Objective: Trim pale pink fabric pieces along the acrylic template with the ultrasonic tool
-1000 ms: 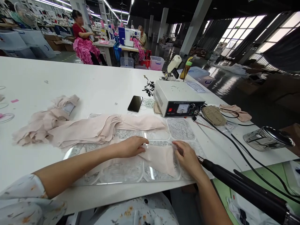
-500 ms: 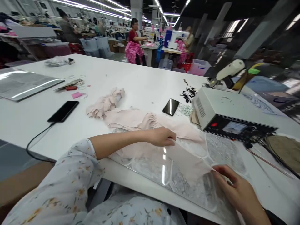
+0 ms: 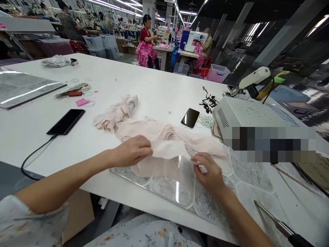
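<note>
A pale pink fabric piece point(image 3: 168, 149) stretches between my two hands above the clear plastic sheet point(image 3: 171, 193). My left hand point(image 3: 136, 151) is closed on the piece's left end, with the fingers curled over it. At the other end my right hand point(image 3: 208, 169) pinches the edge between thumb and fingertips. Just behind lies a fanned strip of pink fabric pieces point(image 3: 144, 128), ending in a bunched heap point(image 3: 115, 113) on the left. A slim metal tool with a black handle point(image 3: 280, 224) lies at the lower right, apart from my right hand.
A phone with a cable point(image 3: 66, 122) lies on the left, a smaller phone point(image 3: 190, 118) beyond the fabric. The grey metal box point(image 3: 246, 113) stands at right, partly blurred out. Black scraps point(image 3: 208, 103) lie beside it. Another person point(image 3: 146, 44) sits at a far sewing table.
My left hand has moved left and my right hand left and away from me, both with fabric between them. The metal tool now shows on the lower right.
</note>
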Motion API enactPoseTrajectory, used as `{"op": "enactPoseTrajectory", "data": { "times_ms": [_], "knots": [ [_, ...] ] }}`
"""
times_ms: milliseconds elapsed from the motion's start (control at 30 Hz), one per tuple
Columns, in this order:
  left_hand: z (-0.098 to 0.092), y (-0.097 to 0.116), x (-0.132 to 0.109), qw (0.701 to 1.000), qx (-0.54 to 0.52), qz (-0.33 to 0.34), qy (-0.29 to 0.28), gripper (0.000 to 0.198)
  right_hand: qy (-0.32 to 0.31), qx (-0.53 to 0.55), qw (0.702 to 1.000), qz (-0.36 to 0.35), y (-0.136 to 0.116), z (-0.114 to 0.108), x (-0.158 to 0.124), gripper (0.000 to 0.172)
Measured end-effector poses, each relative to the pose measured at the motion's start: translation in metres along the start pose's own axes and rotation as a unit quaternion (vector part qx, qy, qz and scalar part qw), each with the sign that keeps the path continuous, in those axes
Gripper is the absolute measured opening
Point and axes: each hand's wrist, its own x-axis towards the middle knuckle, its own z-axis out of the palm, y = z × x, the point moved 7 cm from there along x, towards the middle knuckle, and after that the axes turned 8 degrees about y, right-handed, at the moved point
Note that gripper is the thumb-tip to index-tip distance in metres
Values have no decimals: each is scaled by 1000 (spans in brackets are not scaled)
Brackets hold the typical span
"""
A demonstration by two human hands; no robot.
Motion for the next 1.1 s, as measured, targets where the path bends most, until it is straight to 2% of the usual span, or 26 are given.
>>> {"op": "enactPoseTrajectory", "data": {
  "times_ms": [67, 167, 333, 433, 500, 567, 667, 767, 833, 900, 1000, 1100],
  "knots": [
    [14, 11, -28, 999, 33, 34, -26, 29, -49, 10, 999, -20, -6, 17, -16, 30],
    [27, 15, -54, 999, 26, 15, -41, 28, -101, 11, 994, -33, -13, 24, -31, 33],
    [21, 15, -62, 998, -28, -22, -47, 16, -183, 5, 982, -37, -29, 14, -38, 32],
    [21, 18, -64, 998, -22, -22, -56, 12, -231, -21, 972, -42, -36, 16, -45, 37],
    [25, 19, -66, 999, 12, -19, -44, 10, -214, -44, 974, -54, -37, 19, -49, 34],
    [30, 20, -67, 999, 41, -11, -25, 20, -171, -55, 981, -71, -37, 21, -51, 27],
    [28, 17, -65, 999, 23, -30, -1, 25, -138, -32, 988, -58, -33, 23, -48, 21],
    [5, 2, -57, 989, -60, -129, 31, 19, -159, 23, 984, 80, -19, 23, -30, 11],
    [-16, -12, -50, 972, -99, -204, 56, 20, -154, 53, 966, 199, -11, 21, -8, 16],
    [-39, -30, -43, 956, -78, -270, 88, 23, -148, 111, 944, 273, -10, 28, 19, 22],
    [-62, -68, -37, 926, 49, -361, 102, 25, -104, 165, 929, 316, -3, 53, 66, 27],
    [-63, -104, -30, 918, 103, -370, 97, 24, -99, 143, 932, 319, 21, 93, 100, 24]
  ]
}}
